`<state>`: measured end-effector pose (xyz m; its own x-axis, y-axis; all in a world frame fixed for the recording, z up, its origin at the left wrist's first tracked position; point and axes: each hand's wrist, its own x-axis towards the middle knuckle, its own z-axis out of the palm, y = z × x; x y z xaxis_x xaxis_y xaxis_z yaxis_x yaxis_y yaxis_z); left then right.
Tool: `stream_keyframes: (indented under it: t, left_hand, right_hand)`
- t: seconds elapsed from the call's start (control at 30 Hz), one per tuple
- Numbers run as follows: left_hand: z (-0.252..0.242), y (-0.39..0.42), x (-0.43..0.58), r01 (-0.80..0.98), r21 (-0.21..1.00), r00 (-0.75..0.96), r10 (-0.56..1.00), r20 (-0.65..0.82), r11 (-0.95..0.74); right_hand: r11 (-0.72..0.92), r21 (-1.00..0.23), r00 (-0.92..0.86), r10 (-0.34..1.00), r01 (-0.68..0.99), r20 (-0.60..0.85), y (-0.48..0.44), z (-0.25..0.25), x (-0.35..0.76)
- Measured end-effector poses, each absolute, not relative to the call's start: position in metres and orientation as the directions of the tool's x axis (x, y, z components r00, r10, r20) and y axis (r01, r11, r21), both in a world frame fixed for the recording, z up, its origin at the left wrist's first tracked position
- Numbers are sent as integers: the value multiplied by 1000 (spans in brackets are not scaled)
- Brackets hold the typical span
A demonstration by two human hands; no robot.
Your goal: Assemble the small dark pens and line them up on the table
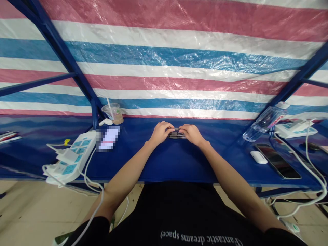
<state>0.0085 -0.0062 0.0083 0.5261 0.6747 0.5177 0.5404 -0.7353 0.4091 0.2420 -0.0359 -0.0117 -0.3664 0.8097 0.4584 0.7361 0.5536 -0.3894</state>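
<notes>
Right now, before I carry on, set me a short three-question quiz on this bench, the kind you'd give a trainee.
1. True or false: the left hand and the right hand both touch the stack of dark flat pieces on the blue table.
2. What lies just left of the black smartphone? A) a white earbud case B) a pair of scissors C) a roll of tape
3. On which side of the person does the clear water bottle lie?
Key: 1 true; 2 A; 3 the right.
</notes>
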Motion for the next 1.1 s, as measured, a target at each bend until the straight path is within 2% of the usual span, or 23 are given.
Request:
stream_keyframes:
  t: [0.17, 0.27, 0.43, 0.6, 0.93, 1.1]
  left_hand:
    - [6, -4, 9, 596, 383, 514, 702, 492, -705]
    - [5, -5, 9, 595, 409, 490, 716, 498, -692]
    - [5, -8, 8, 529, 454, 463, 692, 554, -717]
    - [6, -8, 8, 527, 418, 493, 667, 558, -740]
    - [7, -8, 9, 536, 412, 482, 668, 567, -737]
    - [6, -7, 8, 495, 465, 491, 678, 546, -734]
  right_hand:
    - [569, -356, -378, 792, 741, 480, -41, -7, 238]
    - [574, -341, -379, 784, 744, 492, -41, -7, 238]
    - [553, -374, -341, 796, 744, 499, -36, -11, 242]
    - [557, -421, -313, 795, 716, 519, -37, -13, 242]
    - [586, -424, -317, 773, 691, 550, -36, -14, 241]
    - [605, -422, -323, 757, 676, 568, -36, -13, 241]
